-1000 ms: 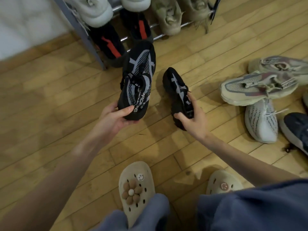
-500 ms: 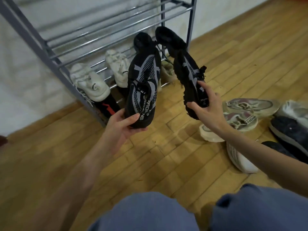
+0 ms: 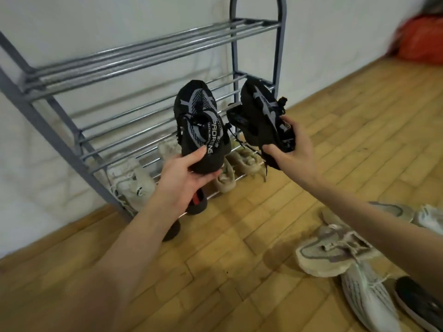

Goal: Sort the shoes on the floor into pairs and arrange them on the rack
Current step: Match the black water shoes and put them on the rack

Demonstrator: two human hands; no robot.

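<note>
From the head view, the left hand (image 3: 185,174) grips one black mesh sneaker (image 3: 199,125) by its heel, the right hand (image 3: 291,152) its mate (image 3: 261,116), both before the grey metal rack (image 3: 134,56). Best set them side by side, toes inward, on a free tier.

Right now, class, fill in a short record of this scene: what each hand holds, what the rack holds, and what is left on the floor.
left hand: grips the heel of a black shoe, toe pointing up
right hand: grips the matching second black shoe, tilted
rack: grey metal, top shelf and the shelf below it bare
lower shelves: white shoes and beige shoes, with a black and red shoe lower down
floor: wooden, with unsorted shoes at the right
task state: black pair lifted, not yet on the rack
</note>
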